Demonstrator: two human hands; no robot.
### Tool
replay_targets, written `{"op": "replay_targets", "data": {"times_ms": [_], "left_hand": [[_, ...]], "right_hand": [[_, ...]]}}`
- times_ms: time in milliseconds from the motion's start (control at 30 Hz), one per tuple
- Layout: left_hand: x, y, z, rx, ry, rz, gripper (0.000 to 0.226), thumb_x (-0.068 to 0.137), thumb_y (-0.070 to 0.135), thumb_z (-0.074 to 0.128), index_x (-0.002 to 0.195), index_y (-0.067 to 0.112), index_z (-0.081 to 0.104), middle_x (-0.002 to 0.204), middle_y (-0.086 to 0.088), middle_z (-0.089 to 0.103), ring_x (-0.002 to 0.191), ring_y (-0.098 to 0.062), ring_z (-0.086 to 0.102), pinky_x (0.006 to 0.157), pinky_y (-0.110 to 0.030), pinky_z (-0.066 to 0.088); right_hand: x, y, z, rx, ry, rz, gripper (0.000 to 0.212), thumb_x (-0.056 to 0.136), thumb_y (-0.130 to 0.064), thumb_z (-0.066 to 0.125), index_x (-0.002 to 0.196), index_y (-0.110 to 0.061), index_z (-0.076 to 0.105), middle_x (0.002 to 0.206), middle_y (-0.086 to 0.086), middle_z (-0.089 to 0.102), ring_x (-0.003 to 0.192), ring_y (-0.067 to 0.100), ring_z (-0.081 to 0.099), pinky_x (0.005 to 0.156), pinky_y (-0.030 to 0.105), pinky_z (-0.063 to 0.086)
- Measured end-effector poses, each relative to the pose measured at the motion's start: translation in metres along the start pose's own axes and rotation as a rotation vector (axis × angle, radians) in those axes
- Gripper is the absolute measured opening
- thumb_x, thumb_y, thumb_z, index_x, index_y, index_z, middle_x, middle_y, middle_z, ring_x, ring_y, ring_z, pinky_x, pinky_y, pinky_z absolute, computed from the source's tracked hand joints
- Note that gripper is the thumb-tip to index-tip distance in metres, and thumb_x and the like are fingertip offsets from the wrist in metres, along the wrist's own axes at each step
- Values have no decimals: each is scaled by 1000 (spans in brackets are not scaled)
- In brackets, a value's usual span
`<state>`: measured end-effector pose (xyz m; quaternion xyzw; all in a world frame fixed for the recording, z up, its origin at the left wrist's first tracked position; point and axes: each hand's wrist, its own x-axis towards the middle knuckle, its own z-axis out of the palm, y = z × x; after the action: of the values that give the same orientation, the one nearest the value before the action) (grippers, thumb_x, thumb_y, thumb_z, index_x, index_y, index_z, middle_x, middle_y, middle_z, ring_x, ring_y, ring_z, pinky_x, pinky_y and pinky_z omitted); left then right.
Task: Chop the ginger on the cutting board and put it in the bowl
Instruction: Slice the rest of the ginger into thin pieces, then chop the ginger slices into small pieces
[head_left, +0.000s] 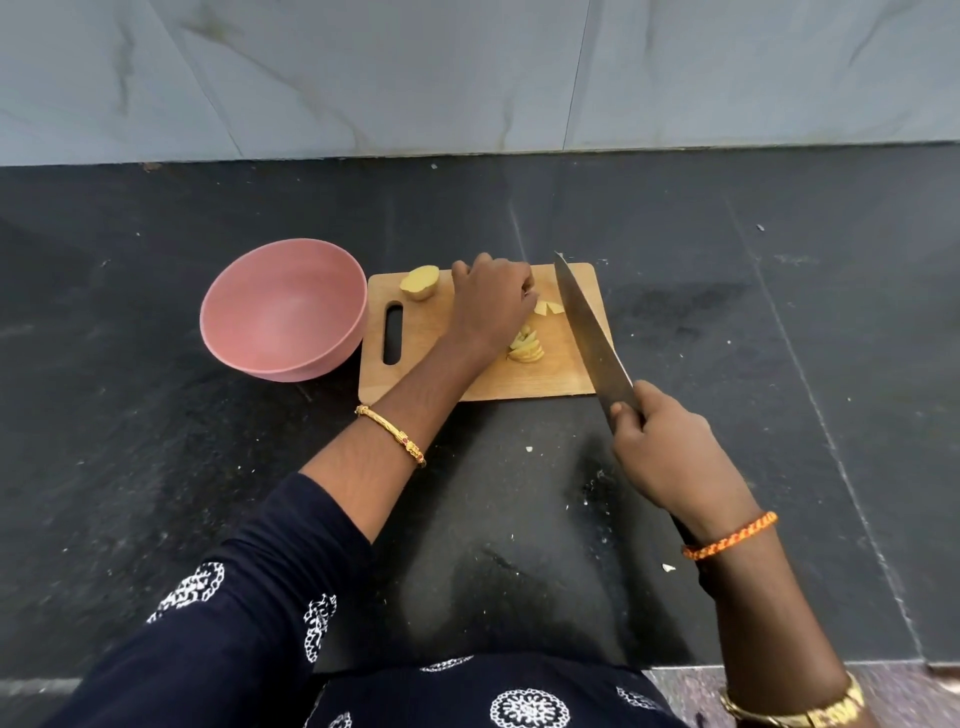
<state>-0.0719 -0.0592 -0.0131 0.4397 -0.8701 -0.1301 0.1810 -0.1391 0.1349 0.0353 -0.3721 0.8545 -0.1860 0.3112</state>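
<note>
Counter: black stone slab (208, 467), matte, speckled with pale crumbs; grey marbled wall tiles (363, 78) behind.
Writing: no readable text anywhere.
Cutting board (519, 379): pale wood, rectangular, rounded corners, slot handle at its left end.
Bowl (283, 312): pink, round, smooth, matte, touching the board's left edge.
Ginger chunk (420, 282): knobbly, tan skin, yellow cut face, at the board's far left corner.
Ginger slices (525, 349): thin yellow pieces mid-board, more by the blade.
Left hand (491, 301): curled over the board; whether its fingertips pinch ginger cannot be told.
Right hand (670, 447): wrapped round the handle of the knife (587, 332), long dull steel blade angled over the board.
Wrists: gold bangle (392, 431) left, orange thread band (730, 535) right.
</note>
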Motion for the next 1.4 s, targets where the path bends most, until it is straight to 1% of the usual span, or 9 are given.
{"op": "replay_targets", "data": {"times_ms": [267, 533, 633, 733, 833, 933, 1100, 1300, 1400], "left_hand": [[3, 9, -9, 181, -134, 48, 15, 92, 19, 54, 98, 18, 66, 102, -3, 63, 102, -20, 48, 92, -41, 29], [1, -6, -32, -74, -240, -40, 26, 95, 33, 48, 109, 23, 68, 115, 2, 61, 115, -22, 47, 98, -45, 29], [-10, -19, -42, -407, -145, -145, 24, 93, 27, 52, 107, 19, 69, 108, 3, 67, 100, -12, 57, 91, -34, 46], [-25, -29, -36, -571, 31, -300, 21, 92, 22, 53, 103, 16, 70, 100, 3, 68, 91, -6, 58, 78, -18, 47], [-40, -32, -24, -642, 241, -392, 22, 93, 22, 48, 100, 16, 68, 99, 3, 67, 93, -8, 59, 83, -25, 49], [-58, -27, -13, -697, 361, -408, 25, 95, 17, 43, 110, 14, 63, 110, 0, 63, 103, -9, 55, 91, -25, 45], [-78, -23, 1, -619, 308, -261, 37, 95, 9, 42, 131, 8, 48, 136, -5, 49, 126, -9, 40, 107, -23, 31], [-74, -37, -8, -472, 554, -242, 31, 89, 7, 40, 114, 4, 58, 113, -8, 60, 109, -20, 53, 98, -35, 42], [-67, -47, -13, -338, 491, -234, 37, 82, -3, 43, 116, 3, 55, 117, -11, 54, 113, -22, 49, 100, -26, 38]], "right_hand": [[8, -1, 8, 17, -13, 11, 19, 97, -26, 38, 98, -14, 52, 89, 13, 62, 81, 31, 60, 70, 35, 47], [9, 8, 5, 9, 55, 49, 18, 97, -25, 38, 98, -15, 52, 81, 11, 59, 77, 33, 60, 71, 41, 53], [9, 6, 7, -57, 46, 35, 18, 98, -24, 37, 103, -16, 52, 83, 11, 59, 80, 31, 60, 72, 36, 50], [7, -1, 14, -121, 30, -18, 15, 97, -25, 38, 97, -15, 49, 90, 16, 61, 85, 36, 59, 77, 39, 51], [3, -9, 20, -172, 1, -64, 13, 98, -26, 36, 96, -17, 46, 86, 13, 58, 82, 33, 59, 76, 40, 51], [1, -11, 19, -202, -17, -89, 17, 98, -26, 36, 103, -16, 49, 86, 12, 61, 80, 31, 62, 76, 43, 54], [1, -3, 14, -154, -11, -96, 16, 97, -27, 39, 102, -20, 52, 86, 11, 63, 80, 32, 62, 75, 44, 54], [12, 2, 13, -101, 117, -61, 17, 96, -26, 41, 105, -16, 52, 88, 17, 63, 79, 35, 60, 72, 40, 53], [19, -4, 15, -196, 129, -86, 27, 96, -28, 41, 123, -27, 45, 99, 15, 64, 86, 38, 61, 73, 40, 52]]}}
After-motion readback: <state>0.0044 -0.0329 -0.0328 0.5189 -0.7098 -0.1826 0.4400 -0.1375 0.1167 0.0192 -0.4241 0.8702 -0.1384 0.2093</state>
